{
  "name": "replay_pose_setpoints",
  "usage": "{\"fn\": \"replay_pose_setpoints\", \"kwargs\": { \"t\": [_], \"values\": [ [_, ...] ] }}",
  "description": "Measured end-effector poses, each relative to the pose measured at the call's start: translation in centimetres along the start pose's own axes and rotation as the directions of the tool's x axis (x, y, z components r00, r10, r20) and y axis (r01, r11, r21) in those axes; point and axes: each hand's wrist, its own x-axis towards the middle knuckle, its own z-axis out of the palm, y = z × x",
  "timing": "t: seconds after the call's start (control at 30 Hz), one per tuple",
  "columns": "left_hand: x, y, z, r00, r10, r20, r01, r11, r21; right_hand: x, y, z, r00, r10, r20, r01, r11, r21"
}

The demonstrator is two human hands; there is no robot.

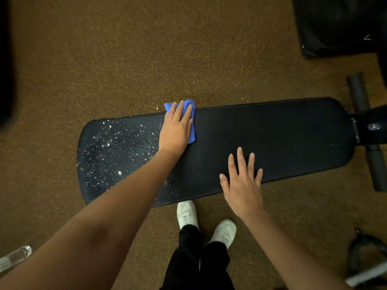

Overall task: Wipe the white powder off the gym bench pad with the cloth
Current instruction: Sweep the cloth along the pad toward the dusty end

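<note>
Both of your hands lie flat on the black bench pad (272, 139). Your left hand (177, 126) presses the blue cloth (191, 135) at the pad's far edge with straight fingers. Your right hand (243, 181) rests spread near the front edge, holding nothing. White powder (113, 143) speckles the pad left of your left hand. No writing is readable.

Blue cloth (191, 122) lies at black pad's (272, 139) far edge (powder (113, 147) speckles left end).

Left hand (177, 127) flat on blue cloth (191, 122) atop powdered bench pad (282, 132)
</note>
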Motion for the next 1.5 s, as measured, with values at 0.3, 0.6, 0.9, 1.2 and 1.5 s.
{"fn": "replay_pose_setpoints", "kwargs": {
  "t": [0.3, 0.6, 0.9, 1.2, 1.5],
  "values": [
    [1.5, 6.5, 1.0, 0.948, 0.295, 0.121, -0.298, 0.954, 0.01, 0.1, -0.2, 0.2, 1.0, 0.016, 0.005, -0.016, 1.0, 0.016],
    [1.4, 3.0, 0.8, 0.989, 0.148, 0.027, -0.148, 0.989, 0.026, 0.0, -0.2, 0.1, 1.0, 0.007, 0.006, -0.007, 1.0, 0.014],
    [-5.4, 1.2, 0.7, 0.939, 0.343, 0.013, -0.342, 0.939, -0.036, 0.0, 0.0, -0.1, 0.999, 0.007, 0.035, -0.006, 1.0, -0.02],
    [-2.4, 0.0, 0.5, 1.0, -0.016, -0.023, 0.015, 0.998, -0.065, 0.0, 0.2, -0.1, 0.999, -0.017, 0.042, 0.017, 1.0, 0.003],
    [-4.9, -2.3, 0.1, 0.997, -0.043, -0.065, 0.042, 0.999, -0.014, -0.1, 0.8, -0.1, 0.998, -0.047, 0.03, 0.047, 0.999, 0.01]
  ]
}}
